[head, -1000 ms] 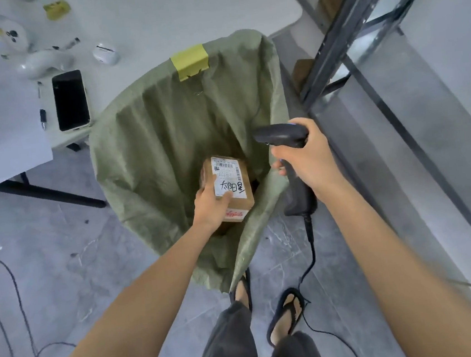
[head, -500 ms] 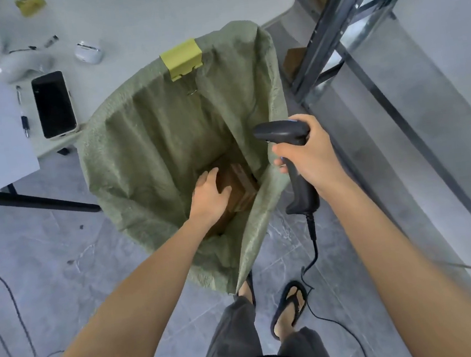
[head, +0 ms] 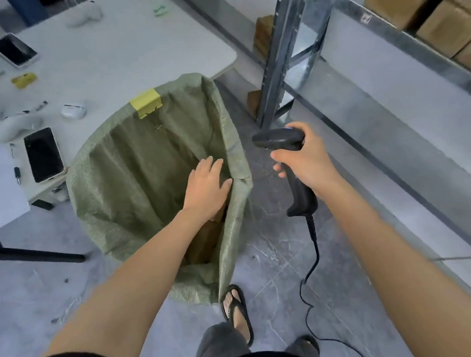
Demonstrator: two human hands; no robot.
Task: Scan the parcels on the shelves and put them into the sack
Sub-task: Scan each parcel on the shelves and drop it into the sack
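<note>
A green woven sack (head: 129, 172) stands open on the floor, clipped to the table edge by a yellow clip (head: 146, 102). My left hand (head: 206, 185) hovers over the sack's mouth, fingers spread and empty. Below it, brown parcels (head: 203, 240) lie deep in the sack, partly hidden by my forearm. My right hand (head: 303, 156) grips a black corded barcode scanner (head: 283, 144) to the right of the sack. More brown cardboard parcels (head: 443, 8) sit on the metal shelf at the upper right.
A white table (head: 116, 54) behind the sack carries two phones (head: 43, 154), an earbud case (head: 73, 110) and small white items. The metal shelf upright (head: 282, 54) stands just right of the sack. The scanner cable (head: 311, 272) trails over the grey floor near my sandalled foot (head: 236, 309).
My left hand let go of the labelled parcel inside the sack and rose out empty, with its fingers spread. My view tilted up towards the shelf. The scanner stayed in my right hand.
</note>
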